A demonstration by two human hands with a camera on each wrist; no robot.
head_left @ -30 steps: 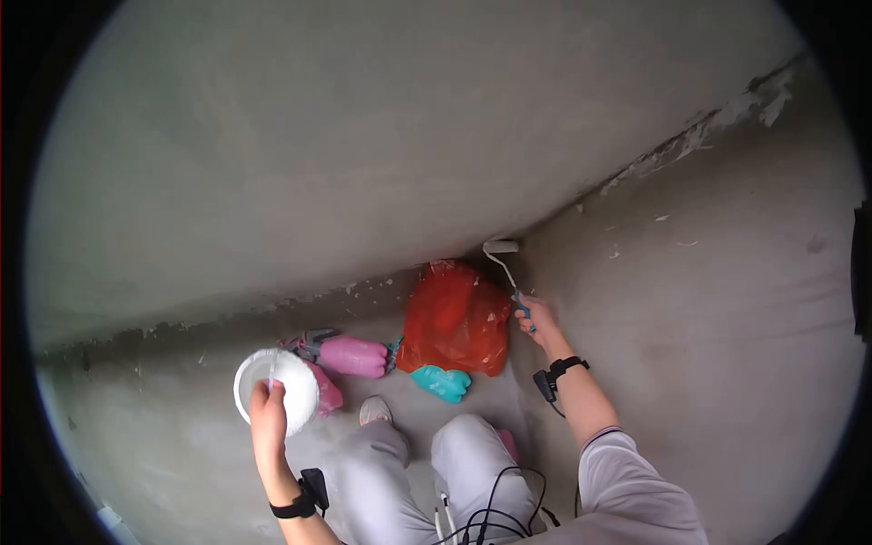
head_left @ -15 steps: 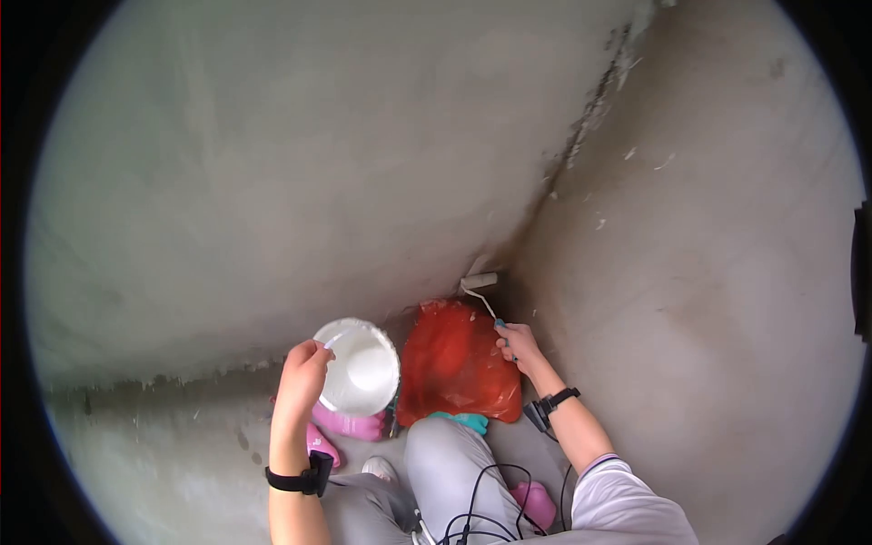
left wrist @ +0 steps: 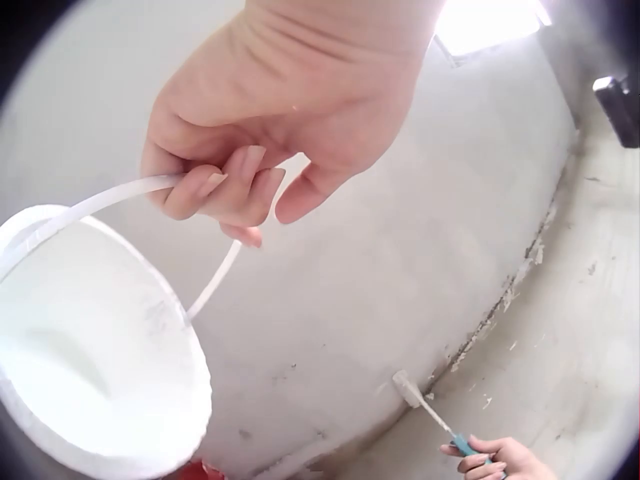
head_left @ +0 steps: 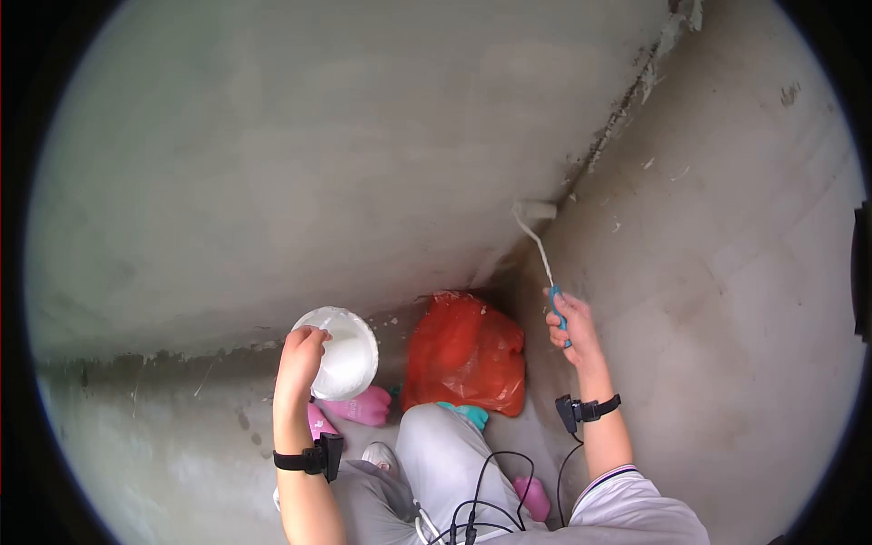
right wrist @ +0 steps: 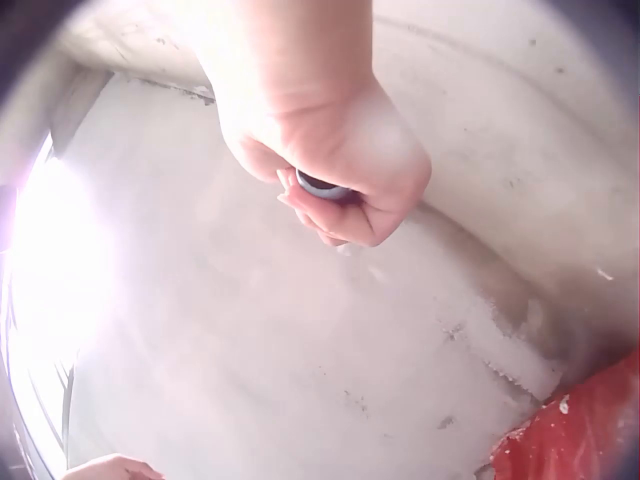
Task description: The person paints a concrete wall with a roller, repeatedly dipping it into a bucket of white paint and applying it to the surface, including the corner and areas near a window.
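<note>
Up against the wall corner (head_left: 581, 173), the right hand (head_left: 568, 322) grips the roller (head_left: 536, 211) while the left hand (head_left: 304, 350) hooks the paint bucket (head_left: 343, 352) by its handle, which looks tilted enough to slop paint

two bare grey plaster walls (head_left: 272, 163) meet at a flaking corner (head_left: 627, 100), daylight falling softly.

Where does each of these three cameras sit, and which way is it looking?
Head: on the head, looking down into the wall corner; both arms, knees, left hand, right hand.
Left wrist: under the left hand, toward bucket and wall.
Right wrist: under the right hand, toward the wall.
Shared: head and left wrist both show the roller.
</note>
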